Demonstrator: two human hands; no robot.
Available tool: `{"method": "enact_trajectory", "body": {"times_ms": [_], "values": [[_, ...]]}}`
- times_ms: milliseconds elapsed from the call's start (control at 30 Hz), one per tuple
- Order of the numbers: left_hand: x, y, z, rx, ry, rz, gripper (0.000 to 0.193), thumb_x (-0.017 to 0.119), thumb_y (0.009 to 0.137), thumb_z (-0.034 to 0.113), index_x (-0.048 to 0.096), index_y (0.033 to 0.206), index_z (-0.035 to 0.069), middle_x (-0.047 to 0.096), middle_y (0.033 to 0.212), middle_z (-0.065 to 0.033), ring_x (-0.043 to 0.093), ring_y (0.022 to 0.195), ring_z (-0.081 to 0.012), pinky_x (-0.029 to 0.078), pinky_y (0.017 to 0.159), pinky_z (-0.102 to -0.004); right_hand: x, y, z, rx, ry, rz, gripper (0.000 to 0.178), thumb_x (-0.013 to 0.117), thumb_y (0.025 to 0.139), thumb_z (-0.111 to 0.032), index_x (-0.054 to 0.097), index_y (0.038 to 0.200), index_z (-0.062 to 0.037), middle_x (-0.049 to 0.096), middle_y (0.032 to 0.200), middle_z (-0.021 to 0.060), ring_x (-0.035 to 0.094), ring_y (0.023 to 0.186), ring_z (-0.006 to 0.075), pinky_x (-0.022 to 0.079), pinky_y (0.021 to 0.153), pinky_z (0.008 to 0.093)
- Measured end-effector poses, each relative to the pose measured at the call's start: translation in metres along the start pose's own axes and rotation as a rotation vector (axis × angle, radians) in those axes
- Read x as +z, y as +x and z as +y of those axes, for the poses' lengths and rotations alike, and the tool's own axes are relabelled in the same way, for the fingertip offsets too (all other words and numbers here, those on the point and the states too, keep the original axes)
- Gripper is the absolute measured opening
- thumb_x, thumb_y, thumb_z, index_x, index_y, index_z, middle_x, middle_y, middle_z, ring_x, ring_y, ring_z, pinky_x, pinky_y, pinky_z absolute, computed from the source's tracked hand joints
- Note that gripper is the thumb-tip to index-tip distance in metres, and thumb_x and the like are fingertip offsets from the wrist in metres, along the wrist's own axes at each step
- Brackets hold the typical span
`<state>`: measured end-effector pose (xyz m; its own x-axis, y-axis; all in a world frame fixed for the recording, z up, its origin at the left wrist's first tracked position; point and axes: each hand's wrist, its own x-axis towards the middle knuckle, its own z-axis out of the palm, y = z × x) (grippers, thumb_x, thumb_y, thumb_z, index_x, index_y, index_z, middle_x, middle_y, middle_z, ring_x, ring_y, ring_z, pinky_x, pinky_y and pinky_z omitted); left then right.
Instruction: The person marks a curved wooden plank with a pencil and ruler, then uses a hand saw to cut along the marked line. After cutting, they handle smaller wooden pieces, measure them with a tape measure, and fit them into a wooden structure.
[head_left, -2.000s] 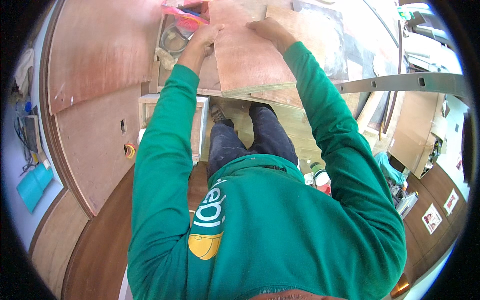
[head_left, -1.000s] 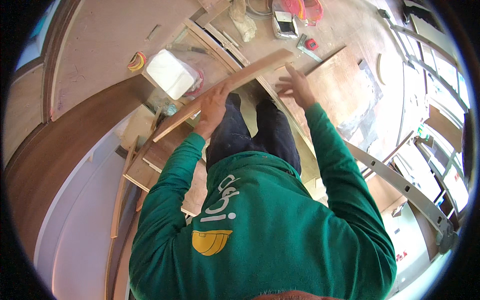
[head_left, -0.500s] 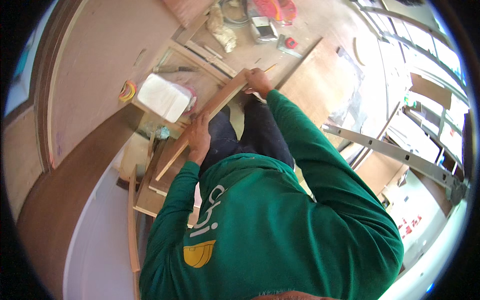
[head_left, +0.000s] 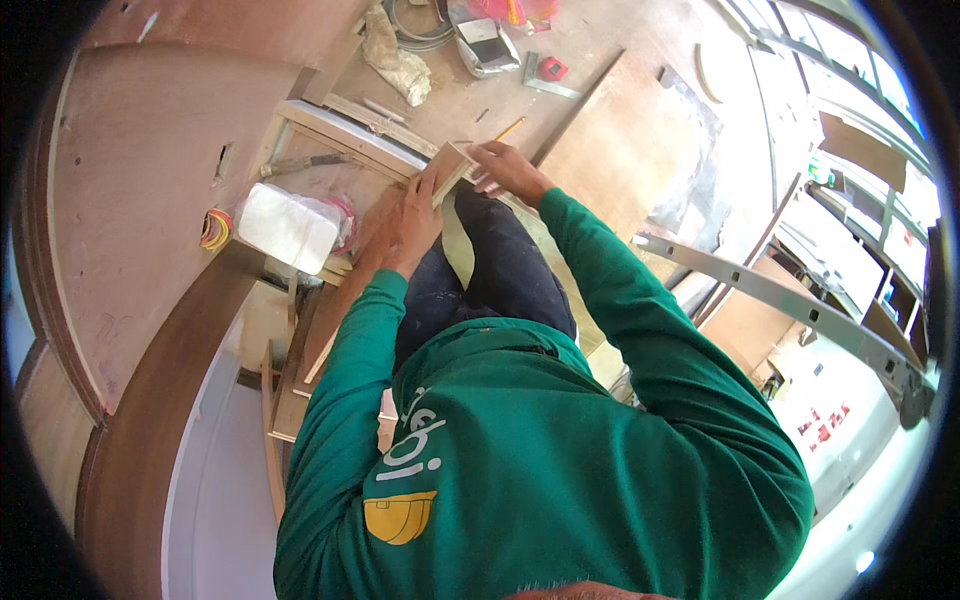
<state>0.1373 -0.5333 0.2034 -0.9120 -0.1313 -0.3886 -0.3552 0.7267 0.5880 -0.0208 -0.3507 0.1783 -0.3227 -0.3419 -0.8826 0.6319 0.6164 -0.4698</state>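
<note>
A long wooden board (head_left: 452, 172) runs diagonally in front of my legs, its far end pointing up and right. My left hand (head_left: 405, 230) is closed over it partway along, fingers across its upper side. At the far end is my right hand (head_left: 512, 172), its fingers apart and their tips at the board's edge. Whether they press on the wood is hard to see. Just beyond that hand lies a yellow pencil (head_left: 511, 128).
Left of the board are a white plastic container (head_left: 288, 228), a hammer-like tool (head_left: 308, 163) and coloured tape rolls (head_left: 216, 229). Further off lie a square (head_left: 545, 82), a red tape measure (head_left: 552, 68) and a white bag (head_left: 487, 48). A metal rail (head_left: 780, 292) crosses the right side.
My left hand has slid up toward the board's far end, closer to my right hand. My right hand's fingers have loosened from their grip there. The view has shifted slightly.
</note>
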Motion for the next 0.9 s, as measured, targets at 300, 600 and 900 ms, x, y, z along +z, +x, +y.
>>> {"method": "enact_trajectory", "body": {"times_ms": [300,600,900], "values": [[0.022,0.014,-0.015,-0.020,-0.022,-0.002,0.058,0.066,0.095,0.012,0.052,0.151,0.010,0.059,0.146,-0.0212,0.063,0.123,-0.0475,0.055,0.102,-0.0534,-0.090,-0.003,0.078,0.132,0.019,0.019,0.051,0.063,0.105,-0.043,0.061,0.133,-0.0003,0.072,0.103,0.0136,0.073,0.083,0.0223,0.061,0.068,0.0379],[0.042,0.020,0.001,-0.053,0.079,0.008,0.055,0.065,0.096,0.014,0.054,0.150,0.011,0.061,0.144,-0.0177,0.066,0.122,-0.0459,0.058,0.099,-0.0543,-0.087,-0.030,0.159,0.254,0.132,0.142,0.042,0.061,0.105,-0.032,0.066,0.128,0.0026,0.072,0.093,0.0110,0.072,0.076,0.0203,0.058,0.062,0.0353],[0.038,0.020,-0.015,-0.116,0.127,-0.061,0.054,0.064,0.099,0.021,0.054,0.151,0.017,0.063,0.132,-0.0195,0.067,0.113,-0.0475,0.059,0.092,-0.0562,-0.066,-0.021,0.158,0.062,0.228,0.314,0.034,0.063,0.103,-0.026,0.070,0.118,0.0045,0.071,0.086,0.0101,0.069,0.074,0.0196,0.054,0.064,0.0348]]}}
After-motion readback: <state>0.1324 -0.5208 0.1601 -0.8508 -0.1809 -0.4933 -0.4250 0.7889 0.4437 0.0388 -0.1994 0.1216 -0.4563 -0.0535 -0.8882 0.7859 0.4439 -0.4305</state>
